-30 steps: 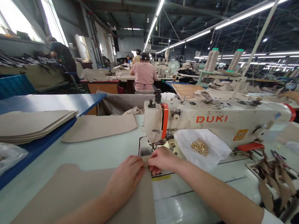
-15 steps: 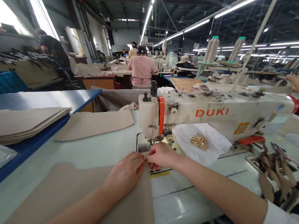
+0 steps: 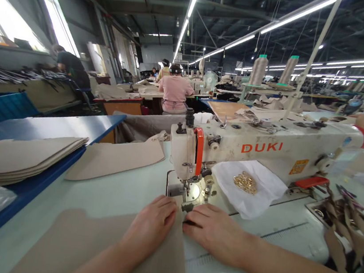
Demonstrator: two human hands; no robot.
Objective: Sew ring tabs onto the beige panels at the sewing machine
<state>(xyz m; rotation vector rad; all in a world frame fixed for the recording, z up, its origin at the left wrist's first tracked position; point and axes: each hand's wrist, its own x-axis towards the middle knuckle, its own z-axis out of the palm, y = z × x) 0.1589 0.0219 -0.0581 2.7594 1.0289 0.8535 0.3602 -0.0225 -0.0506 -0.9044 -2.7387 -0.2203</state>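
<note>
A large beige fabric panel (image 3: 101, 242) lies on the pale sewing table, its narrow upper end close to the needle plate (image 3: 194, 193). My left hand (image 3: 154, 220) rests on this panel with bent fingers closed at its upper edge; the fingertips are partly hidden. Just right of the panel's edge, my right hand (image 3: 214, 231) lies low on the machine bed, thumb and forefinger apart around a dark gap, with nothing visibly held. The needle and presser foot of the sewing machine (image 3: 261, 144) stand directly ahead of both hands.
Gold-coloured metal rings (image 3: 245, 182) sit on a white sheet (image 3: 260, 205) beside the machine. Another beige panel (image 3: 119, 157) lies behind, and a stack of panels (image 3: 21, 155) is at left. Straps (image 3: 340, 233) hang from a tray at right. Other people work farther off.
My right hand has moved back and right from beside the needle, lowering and opening its pinch. The needle plate is now more exposed. My left hand stays on the panel.
</note>
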